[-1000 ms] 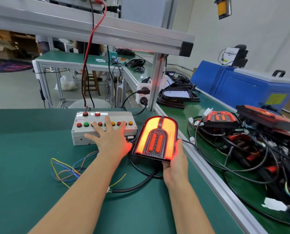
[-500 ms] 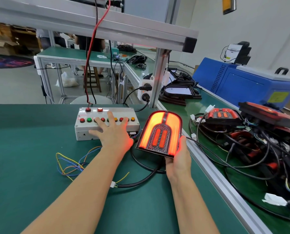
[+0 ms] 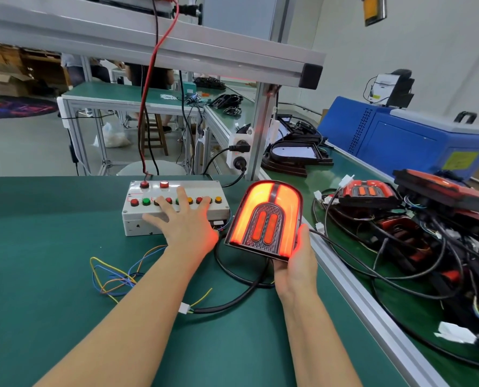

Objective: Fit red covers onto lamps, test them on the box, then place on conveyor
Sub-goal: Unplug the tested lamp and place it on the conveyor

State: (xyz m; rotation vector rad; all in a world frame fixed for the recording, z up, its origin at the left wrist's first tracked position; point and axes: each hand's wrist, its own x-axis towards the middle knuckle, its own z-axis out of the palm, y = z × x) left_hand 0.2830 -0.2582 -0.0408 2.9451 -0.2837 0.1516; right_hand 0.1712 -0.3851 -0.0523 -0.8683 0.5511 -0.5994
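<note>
The lamp [image 3: 265, 220], lit orange-red at centre frame, looks rigid, light and glossy, so likely slippery and easily scratched; its lower edge seems the sensible hold, clear of the trailing cable [image 3: 234, 298]. The right hand [image 3: 295, 263] grips that lower right corner, lamp tilted up above the bench [image 3: 37, 275]. The left hand [image 3: 186, 224], fingers spread flat, presses buttons on the test box [image 3: 149, 216] just left of the lamp

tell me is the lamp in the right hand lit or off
Lit: the lamp glows orange-red in the right hand, while the left hand presses the test box.
</note>
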